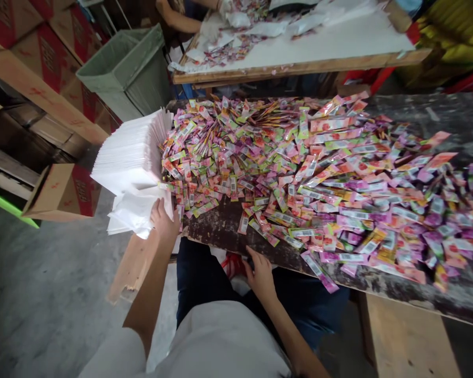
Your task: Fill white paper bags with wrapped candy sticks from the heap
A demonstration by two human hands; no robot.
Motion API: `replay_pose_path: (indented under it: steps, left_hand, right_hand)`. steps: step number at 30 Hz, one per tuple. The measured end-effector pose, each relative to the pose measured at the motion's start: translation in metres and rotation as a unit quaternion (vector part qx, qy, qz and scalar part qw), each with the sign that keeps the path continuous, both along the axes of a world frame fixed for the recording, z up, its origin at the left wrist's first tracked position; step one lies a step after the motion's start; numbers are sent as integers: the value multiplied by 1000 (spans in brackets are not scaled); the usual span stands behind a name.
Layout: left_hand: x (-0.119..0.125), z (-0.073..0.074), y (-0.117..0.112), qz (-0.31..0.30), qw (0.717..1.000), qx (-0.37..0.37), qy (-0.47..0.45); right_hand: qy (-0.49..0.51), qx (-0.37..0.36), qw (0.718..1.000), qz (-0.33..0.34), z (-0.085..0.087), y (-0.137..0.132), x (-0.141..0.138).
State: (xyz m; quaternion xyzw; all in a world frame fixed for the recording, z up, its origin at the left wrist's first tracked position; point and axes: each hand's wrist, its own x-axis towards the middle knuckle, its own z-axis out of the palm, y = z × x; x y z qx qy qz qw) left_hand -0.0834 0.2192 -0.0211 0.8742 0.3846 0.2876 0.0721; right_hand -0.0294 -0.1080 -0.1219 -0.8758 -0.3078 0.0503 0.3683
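My left hand is at the left end of the dark table, its fingers closed on the edge of a white plastic bag. This bag lies loosely over other flat white bags. Just behind it stands a thick stack of white bags, fanned at the top. My right hand rests at the table's front edge above my lap, its fingers loosely bent and apart, with nothing clearly held. Nearest to it are small colourful sachets, heaped across the table in pink, purple, orange and green.
A grey-green bin stands behind the stack. Red-and-brown cartons are piled at the left, with another carton lower down. Across from me, a co-worker's gloved hands are over sachets on a white table.
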Motion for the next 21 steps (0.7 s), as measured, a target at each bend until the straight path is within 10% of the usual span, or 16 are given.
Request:
replay_pose_path:
  steps: [7, 12, 16, 21]
  left_hand:
    - [-27, -1, 34, 61, 989, -36, 128]
    - [-12, 2, 5, -25, 998, -22, 53]
    - [13, -23, -35, -191, 976, -69, 82]
    - [53, -65, -71, -110, 970, -156, 153]
  right_hand:
    - [22, 0, 1000, 4, 0, 1, -2]
    - [24, -8, 1000, -7, 10, 3, 13]
    - [5, 3, 999, -42, 21, 7, 43]
    - [-38, -43, 993, -106, 21, 25, 87]
